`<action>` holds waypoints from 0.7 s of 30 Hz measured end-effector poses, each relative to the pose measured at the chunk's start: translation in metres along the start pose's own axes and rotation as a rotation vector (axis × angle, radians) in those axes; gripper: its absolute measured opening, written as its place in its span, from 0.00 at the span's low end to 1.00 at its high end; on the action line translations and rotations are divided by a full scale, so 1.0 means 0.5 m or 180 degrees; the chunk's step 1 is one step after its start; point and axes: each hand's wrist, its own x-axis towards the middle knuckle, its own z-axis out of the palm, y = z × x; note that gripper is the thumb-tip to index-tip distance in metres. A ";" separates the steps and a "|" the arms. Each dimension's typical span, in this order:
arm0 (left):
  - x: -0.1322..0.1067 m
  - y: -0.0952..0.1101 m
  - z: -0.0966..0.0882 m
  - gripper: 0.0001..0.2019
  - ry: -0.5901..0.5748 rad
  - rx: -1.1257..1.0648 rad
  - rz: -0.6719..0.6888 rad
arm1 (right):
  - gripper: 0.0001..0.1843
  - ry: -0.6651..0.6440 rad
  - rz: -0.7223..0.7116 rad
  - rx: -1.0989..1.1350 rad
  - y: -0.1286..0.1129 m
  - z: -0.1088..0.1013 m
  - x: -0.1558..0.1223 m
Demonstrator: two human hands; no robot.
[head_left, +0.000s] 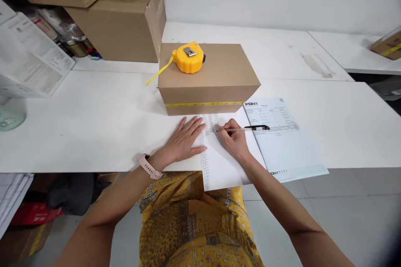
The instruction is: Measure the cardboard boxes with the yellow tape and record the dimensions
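My right hand [234, 139] grips a pen [254, 128] with a black cap on its rear end. Its tip touches a white sheet of paper [224, 169] bearing columns of small handwriting. My left hand [187, 139] lies flat with fingers spread, across the table and the sheet's left edge. A closed cardboard box [216, 66] with a yellow tape band stands just beyond both hands, over the sheet's far end. On top of it rests a yellow tape measure [189, 57] with a short length of yellow strip out. A printed, light blue paper [290, 146] lies right of the sheet, partly beneath it.
Stacked cardboard boxes [122, 25] stand at the back left. A white printed carton [34, 54] and a mint-green object [11, 117] are at the far left. Another box [388, 46] sits at the far right. The white table's front edge [78, 172] runs before me.
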 end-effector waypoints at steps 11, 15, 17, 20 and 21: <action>0.001 0.003 -0.005 0.39 -0.0077 0.0042 -0.0042 | 0.14 0.0067 -0.0021 0.0009 -0.001 0.000 0.000; 0.001 0.004 -0.006 0.38 -0.0056 0.0003 -0.0074 | 0.15 0.0099 -0.0033 0.0012 0.001 0.000 0.001; 0.001 0.005 -0.007 0.38 -0.0067 -0.0013 -0.0078 | 0.15 0.0089 -0.0047 0.0013 0.002 -0.001 0.001; 0.002 0.005 -0.009 0.38 -0.0105 -0.0005 -0.0079 | 0.14 0.0102 -0.0055 0.0008 0.002 -0.001 0.001; 0.002 0.005 -0.009 0.39 -0.0113 -0.0004 -0.0079 | 0.14 0.0101 -0.0049 0.0003 0.003 -0.001 0.001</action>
